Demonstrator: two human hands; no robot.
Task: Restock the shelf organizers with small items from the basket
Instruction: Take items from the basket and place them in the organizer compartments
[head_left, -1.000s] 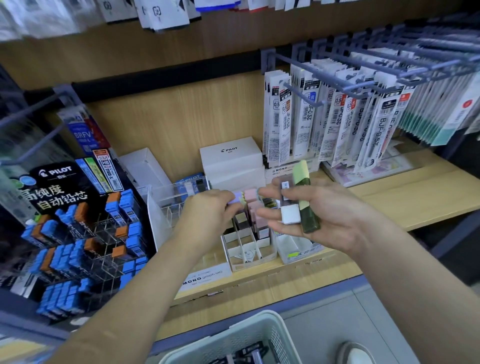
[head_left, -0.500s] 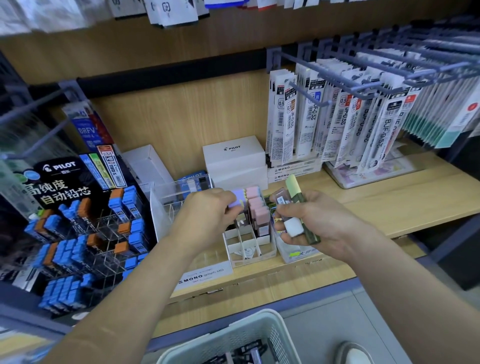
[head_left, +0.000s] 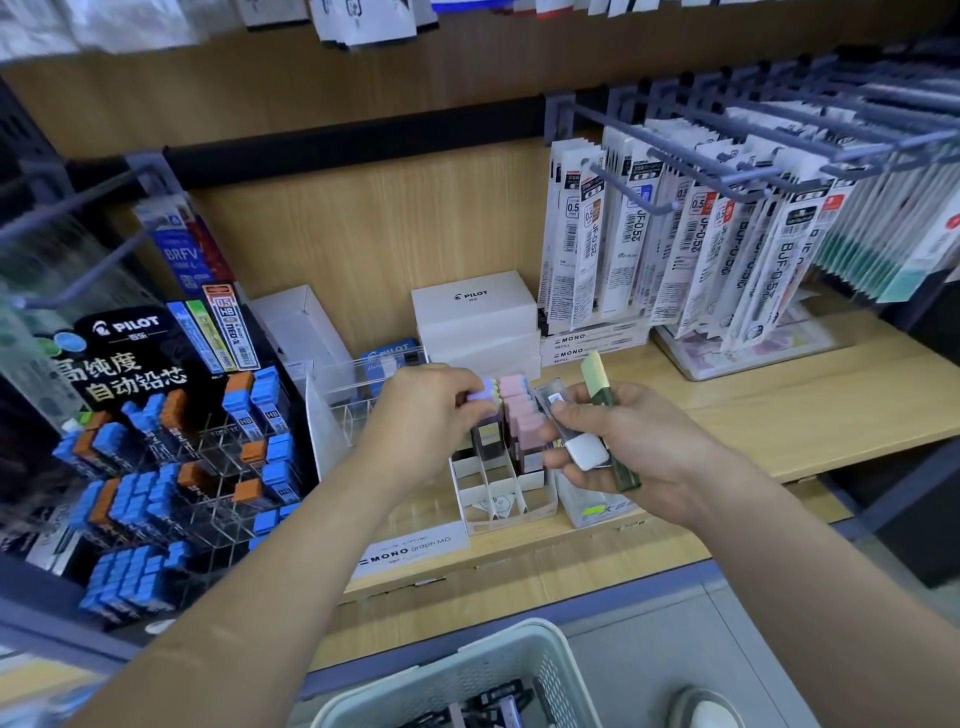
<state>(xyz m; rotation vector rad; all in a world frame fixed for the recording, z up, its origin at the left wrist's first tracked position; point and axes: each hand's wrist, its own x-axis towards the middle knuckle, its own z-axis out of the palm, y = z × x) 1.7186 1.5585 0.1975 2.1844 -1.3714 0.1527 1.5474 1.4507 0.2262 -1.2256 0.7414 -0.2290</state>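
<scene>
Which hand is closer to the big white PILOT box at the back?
Left. The left hand sits just below the PILOT box; the right hand is lower and further right.

Wooden shelf (head_left: 810, 395), wood back panel (head_left: 363, 249), grey floor (head_left: 649, 639), even lighting.

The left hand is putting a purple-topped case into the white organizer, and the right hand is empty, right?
Not quite. In the head view the right hand isn't empty: it holds several cases, one with a green cap. The left hand does pinch the purple-topped case over the white organizer.
</scene>
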